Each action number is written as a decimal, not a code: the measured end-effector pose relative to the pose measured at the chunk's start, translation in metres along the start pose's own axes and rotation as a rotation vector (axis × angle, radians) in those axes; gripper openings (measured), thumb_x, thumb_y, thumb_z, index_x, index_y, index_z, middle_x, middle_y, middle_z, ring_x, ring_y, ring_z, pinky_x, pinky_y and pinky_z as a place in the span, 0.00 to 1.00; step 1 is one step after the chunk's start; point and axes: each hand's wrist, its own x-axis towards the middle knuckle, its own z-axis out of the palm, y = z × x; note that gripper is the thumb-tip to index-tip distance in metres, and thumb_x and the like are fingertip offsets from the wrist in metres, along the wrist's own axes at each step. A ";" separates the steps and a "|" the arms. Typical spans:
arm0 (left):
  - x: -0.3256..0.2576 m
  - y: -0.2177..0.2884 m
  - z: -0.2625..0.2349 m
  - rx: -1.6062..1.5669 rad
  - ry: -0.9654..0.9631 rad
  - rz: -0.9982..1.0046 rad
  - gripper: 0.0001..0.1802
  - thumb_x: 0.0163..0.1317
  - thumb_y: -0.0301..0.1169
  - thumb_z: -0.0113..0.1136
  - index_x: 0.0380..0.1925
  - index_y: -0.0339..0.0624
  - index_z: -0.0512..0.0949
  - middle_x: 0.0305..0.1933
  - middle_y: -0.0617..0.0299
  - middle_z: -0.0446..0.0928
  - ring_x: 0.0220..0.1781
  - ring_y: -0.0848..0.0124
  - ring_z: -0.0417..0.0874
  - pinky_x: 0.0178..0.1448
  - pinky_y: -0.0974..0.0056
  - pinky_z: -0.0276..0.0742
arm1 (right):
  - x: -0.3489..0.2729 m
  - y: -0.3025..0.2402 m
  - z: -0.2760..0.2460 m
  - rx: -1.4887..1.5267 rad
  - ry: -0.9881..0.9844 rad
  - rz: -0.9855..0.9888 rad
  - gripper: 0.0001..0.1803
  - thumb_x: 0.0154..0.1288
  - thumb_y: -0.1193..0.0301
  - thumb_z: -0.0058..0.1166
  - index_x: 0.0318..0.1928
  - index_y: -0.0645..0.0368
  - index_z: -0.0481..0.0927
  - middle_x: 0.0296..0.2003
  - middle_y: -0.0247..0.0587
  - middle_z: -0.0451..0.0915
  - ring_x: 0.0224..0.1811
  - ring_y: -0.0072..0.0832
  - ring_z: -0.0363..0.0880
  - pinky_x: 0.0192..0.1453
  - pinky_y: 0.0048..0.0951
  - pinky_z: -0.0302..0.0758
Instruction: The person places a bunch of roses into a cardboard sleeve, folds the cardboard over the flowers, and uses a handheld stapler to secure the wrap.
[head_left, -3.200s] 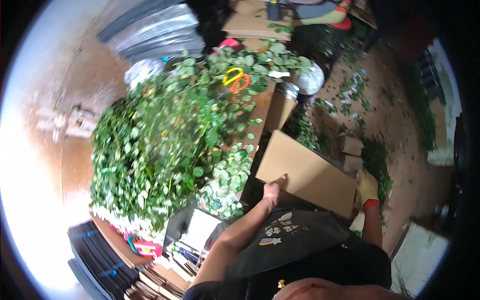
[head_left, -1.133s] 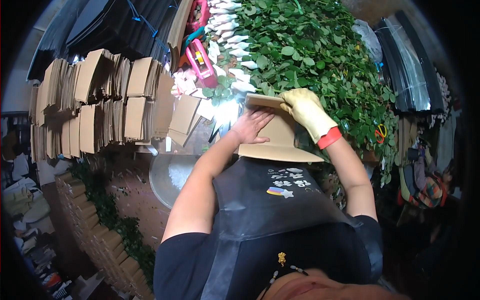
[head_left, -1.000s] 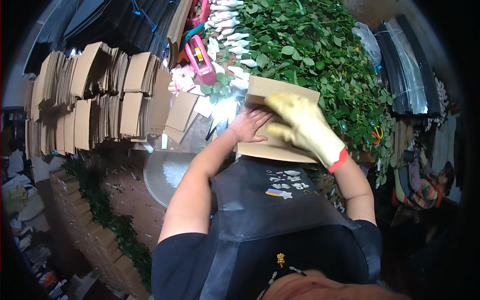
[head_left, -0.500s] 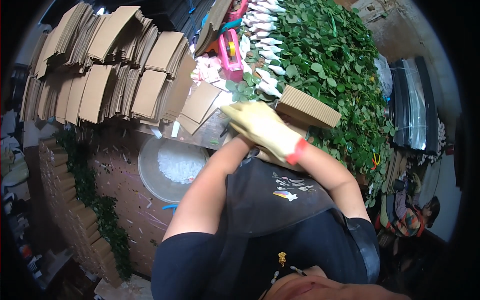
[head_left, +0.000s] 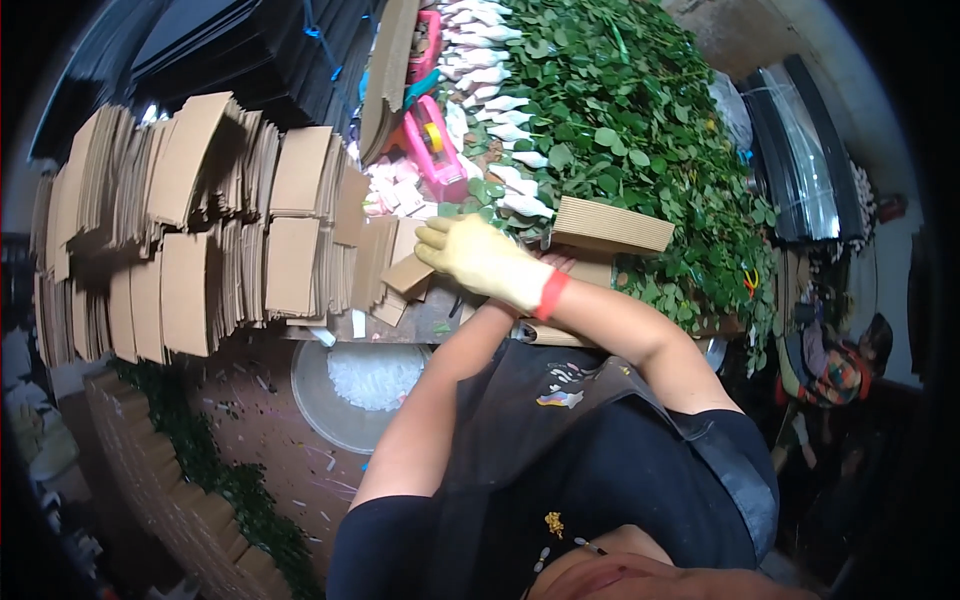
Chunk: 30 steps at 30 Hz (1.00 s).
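Observation:
My forearms cross over the near edge of the work table. My right hand [head_left: 485, 262], in a pale yellow glove with a red cuff, reaches left with its fingers stretched out and slightly apart. Its fingertips are beside a small brown cardboard piece [head_left: 408, 273] among other loose pieces; the thumb is hidden. My bare left hand [head_left: 560, 262] passes underneath to the right, mostly covered by the glove. What shows of it is close to a corrugated cardboard piece [head_left: 612, 226] and flat cardboard below; its grip is hidden.
Cardboard stacks [head_left: 210, 285] fill the left. Leafy green stems [head_left: 620, 120] with white-wrapped heads [head_left: 515, 180] cover the far right. A pink tape dispenser [head_left: 437, 155] stands behind my right hand. A bowl of white bits [head_left: 335, 430] sits below the table. Another person [head_left: 840, 370] is at far right.
The view has shifted, so the table appears lower. My gloved right hand has its fingers more spread beside the loose cardboard, and a cardboard piece there now lies at a different angle.

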 end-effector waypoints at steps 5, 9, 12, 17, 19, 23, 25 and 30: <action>0.005 0.020 -0.024 -0.015 -0.163 -0.075 0.43 0.68 0.57 0.54 0.78 0.47 0.66 0.78 0.57 0.70 0.80 0.62 0.68 0.83 0.49 0.58 | -0.110 -0.005 -0.068 0.371 0.001 0.337 0.16 0.74 0.57 0.59 0.54 0.52 0.84 0.49 0.47 0.86 0.50 0.43 0.86 0.53 0.42 0.81; 0.010 0.027 -0.032 -0.011 -0.193 -0.077 0.43 0.68 0.58 0.55 0.77 0.47 0.66 0.78 0.57 0.70 0.79 0.62 0.69 0.82 0.49 0.60 | -0.204 0.007 -0.057 0.698 -0.295 1.022 0.24 0.78 0.50 0.58 0.51 0.59 0.87 0.35 0.45 0.88 0.39 0.36 0.87 0.48 0.38 0.82; -0.003 0.004 0.001 0.011 -0.005 0.038 0.42 0.69 0.59 0.52 0.76 0.46 0.69 0.79 0.54 0.70 0.82 0.57 0.65 0.83 0.42 0.58 | -0.217 0.035 -0.059 1.198 -0.370 1.282 0.21 0.79 0.56 0.61 0.43 0.65 0.86 0.33 0.39 0.88 0.30 0.19 0.85 0.37 0.22 0.81; -0.039 -0.002 -0.040 0.259 -0.342 -0.030 0.43 0.68 0.58 0.58 0.75 0.41 0.70 0.80 0.51 0.67 0.83 0.54 0.62 0.84 0.41 0.55 | -0.220 0.053 -0.037 1.113 -0.545 1.290 0.24 0.78 0.52 0.60 0.46 0.66 0.82 0.32 0.47 0.89 0.26 0.29 0.87 0.29 0.27 0.83; -0.071 -0.017 -0.049 0.080 0.075 -0.021 0.40 0.67 0.56 0.61 0.72 0.42 0.73 0.79 0.50 0.67 0.83 0.47 0.61 0.88 0.42 0.43 | -0.216 0.056 -0.025 1.059 -0.583 1.300 0.28 0.78 0.49 0.58 0.41 0.66 0.85 0.31 0.48 0.90 0.27 0.32 0.88 0.30 0.29 0.84; -0.053 -0.001 -0.068 -0.047 0.204 0.061 0.28 0.65 0.34 0.68 0.65 0.41 0.78 0.71 0.52 0.76 0.73 0.54 0.76 0.71 0.53 0.78 | -0.227 0.057 -0.009 0.949 -0.658 1.276 0.35 0.78 0.43 0.53 0.34 0.65 0.90 0.30 0.47 0.90 0.27 0.34 0.89 0.30 0.32 0.84; -0.023 0.012 -0.065 -0.027 0.275 0.174 0.21 0.57 0.26 0.67 0.52 0.40 0.84 0.56 0.55 0.84 0.59 0.55 0.85 0.62 0.56 0.84 | -0.231 0.058 -0.005 0.869 -0.680 1.276 0.35 0.78 0.43 0.49 0.34 0.64 0.91 0.30 0.45 0.91 0.26 0.33 0.88 0.29 0.33 0.84; -0.009 0.013 -0.038 -0.164 0.173 0.102 0.06 0.59 0.28 0.66 0.29 0.37 0.80 0.39 0.51 0.79 0.44 0.49 0.82 0.48 0.51 0.83 | -0.210 0.051 -0.025 0.125 -0.714 0.835 0.31 0.72 0.41 0.52 0.36 0.58 0.92 0.36 0.56 0.89 0.41 0.51 0.90 0.50 0.51 0.83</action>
